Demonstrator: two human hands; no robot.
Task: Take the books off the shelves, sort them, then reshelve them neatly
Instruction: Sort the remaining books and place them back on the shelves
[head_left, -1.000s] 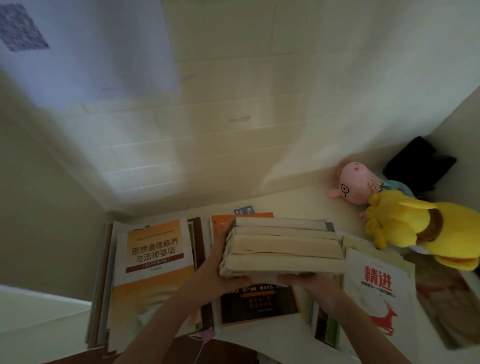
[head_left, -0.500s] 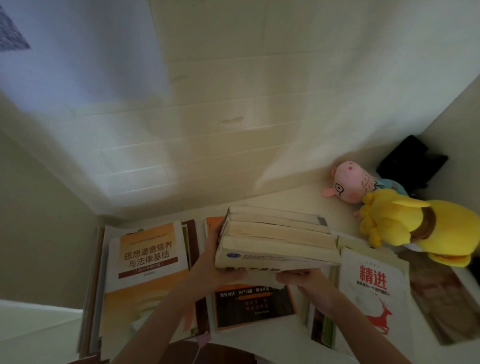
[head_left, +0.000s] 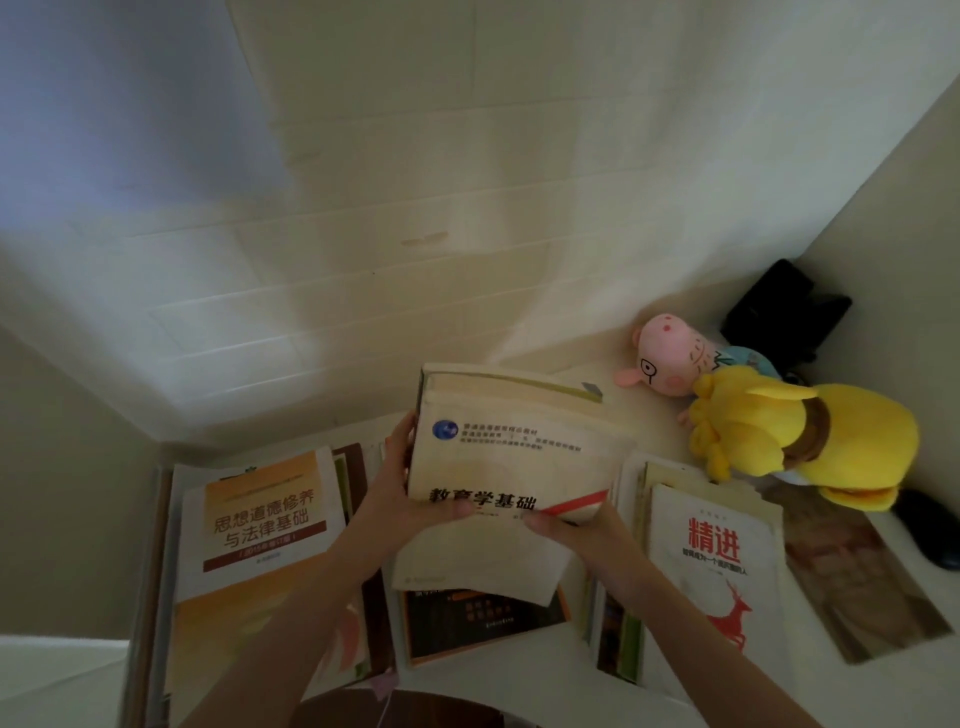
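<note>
Tipping the book stack (head_left: 511, 467) up from flat, cover showing now, left hand (head_left: 410, 499) and right hand (head_left: 569, 525) gripping it.

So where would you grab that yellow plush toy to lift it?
Round its middle, at the brown band, coming from above. The yellow plush toy lies down, probably soft enough to squeeze, with its top free. The pink plush toy crowds its far side and books its near side.

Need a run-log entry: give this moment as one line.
left hand: grips book stack | right hand: grips book stack | book stack: tilted, cover facing camera, above laid-out books
</note>
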